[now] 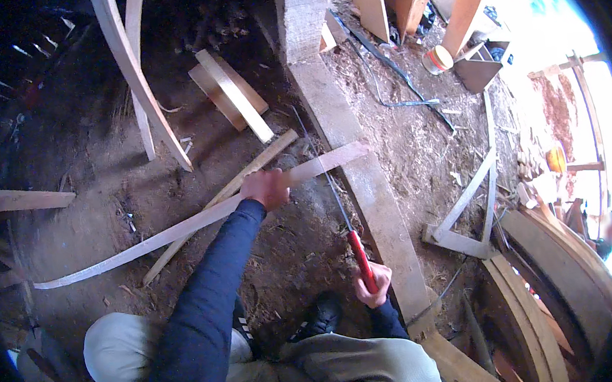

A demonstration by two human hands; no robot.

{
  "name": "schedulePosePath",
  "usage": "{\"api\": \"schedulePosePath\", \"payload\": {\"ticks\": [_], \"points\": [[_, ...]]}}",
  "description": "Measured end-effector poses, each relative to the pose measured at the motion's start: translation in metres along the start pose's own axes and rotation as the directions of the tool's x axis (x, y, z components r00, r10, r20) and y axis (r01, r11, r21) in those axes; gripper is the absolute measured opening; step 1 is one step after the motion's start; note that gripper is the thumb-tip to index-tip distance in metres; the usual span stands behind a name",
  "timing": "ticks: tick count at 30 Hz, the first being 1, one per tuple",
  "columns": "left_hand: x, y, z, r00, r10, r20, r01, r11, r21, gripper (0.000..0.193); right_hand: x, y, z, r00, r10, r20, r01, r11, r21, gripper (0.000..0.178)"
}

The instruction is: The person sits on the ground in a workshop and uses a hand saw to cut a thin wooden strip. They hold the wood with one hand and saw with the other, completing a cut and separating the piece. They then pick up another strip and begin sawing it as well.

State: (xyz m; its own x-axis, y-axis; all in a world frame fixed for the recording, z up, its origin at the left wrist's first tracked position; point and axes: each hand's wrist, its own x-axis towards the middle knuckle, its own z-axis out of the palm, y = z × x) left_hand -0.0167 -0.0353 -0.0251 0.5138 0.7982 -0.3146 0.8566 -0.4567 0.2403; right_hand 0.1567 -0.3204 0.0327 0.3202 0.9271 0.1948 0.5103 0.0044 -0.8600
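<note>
My left hand [266,188] is closed round a long, thin wooden strip [151,241]. The strip runs from the lower left up to the right, where its end rests on a thick timber beam [335,112]. In my right hand [373,285] is a hand saw [361,254] with a red handle, its fingers wrapped round the grip. The narrow blade points away from me and crosses the strip between my left hand and the beam. Whether the teeth have entered the wood is too small to tell. Beneath the strip, a narrow wooden stick [163,264] lies crosswise.
Short boards [233,94] lie beyond my left hand. Curved wooden uprights [134,75] stand at the far left. Right of the beam are a dark metal bar [396,66], a round tub [437,60], a joined wooden angle frame [463,241] and curved planks [527,310]. Wood shavings litter the ground.
</note>
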Motion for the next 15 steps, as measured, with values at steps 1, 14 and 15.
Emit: {"api": "schedulePosePath", "payload": {"ticks": [1,14,15], "points": [[0.0,-0.005,0.004,0.999,0.025,-0.044,-0.024,0.999,0.021,0.025,-0.005,-0.001,0.0,1.0,0.014,0.003,-0.014,1.0,-0.005,0.022],[0.001,-0.007,0.001,0.996,-0.087,-0.011,0.087,0.996,-0.031,0.027,-0.02,-0.002,-0.013,0.99,0.103,0.094,-0.096,0.993,-0.073,0.009],[0.001,-0.003,0.002,0.997,-0.072,-0.027,0.071,0.997,-0.039,0.027,-0.017,-0.005,-0.013,0.997,0.065,0.049,-0.063,0.997,-0.046,0.01]]}}
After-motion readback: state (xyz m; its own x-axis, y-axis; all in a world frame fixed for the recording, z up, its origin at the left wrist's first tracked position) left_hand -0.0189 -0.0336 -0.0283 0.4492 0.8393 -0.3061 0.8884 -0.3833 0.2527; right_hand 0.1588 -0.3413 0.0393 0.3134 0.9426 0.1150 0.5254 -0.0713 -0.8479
